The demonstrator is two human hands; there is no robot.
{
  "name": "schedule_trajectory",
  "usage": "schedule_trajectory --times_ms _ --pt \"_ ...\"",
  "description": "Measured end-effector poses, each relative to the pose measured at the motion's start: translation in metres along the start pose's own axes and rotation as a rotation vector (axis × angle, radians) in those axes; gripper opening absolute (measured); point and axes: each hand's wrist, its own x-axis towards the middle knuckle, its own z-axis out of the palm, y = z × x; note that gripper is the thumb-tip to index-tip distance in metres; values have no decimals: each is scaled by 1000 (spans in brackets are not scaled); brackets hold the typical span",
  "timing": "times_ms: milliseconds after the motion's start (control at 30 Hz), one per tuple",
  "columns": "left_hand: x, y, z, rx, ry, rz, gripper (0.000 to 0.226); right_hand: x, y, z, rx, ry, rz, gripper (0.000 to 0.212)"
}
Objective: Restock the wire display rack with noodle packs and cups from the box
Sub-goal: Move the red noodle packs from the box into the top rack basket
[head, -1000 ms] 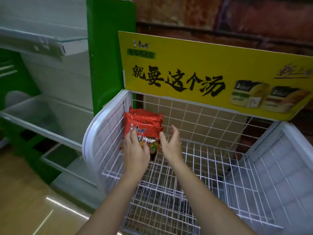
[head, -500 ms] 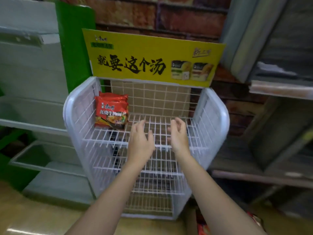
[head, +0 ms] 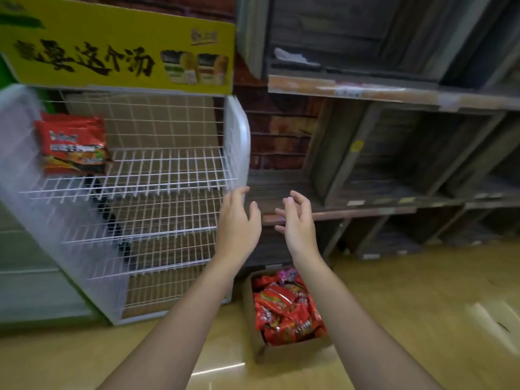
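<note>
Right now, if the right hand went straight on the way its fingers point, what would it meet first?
Probably the dark wooden shelf behind it; the right hand is empty and nothing shows between them, though depth is hard to judge.

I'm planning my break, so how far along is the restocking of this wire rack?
Barely started. Done: red noodle packs stand at the left end of the wire rack's top shelf. In hand: nothing; the left hand and right hand hover open and empty by the rack's right side. Left: the box holds a heap of packs, and the other shelves show none.
</note>
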Motion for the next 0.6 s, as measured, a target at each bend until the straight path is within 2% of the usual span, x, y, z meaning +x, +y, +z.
schedule_trajectory --times_ms 333,433,600 --pt "-68 36 173 1 -26 -110 34 27 76 -168 -57 -26 49 27" --pt "-84 30 206 8 -33 -145 35 31 107 -197 -106 -44 68 33" --pt "-87 0 240 32 -53 -176 35 45 150 -211 -125 -61 123 31"
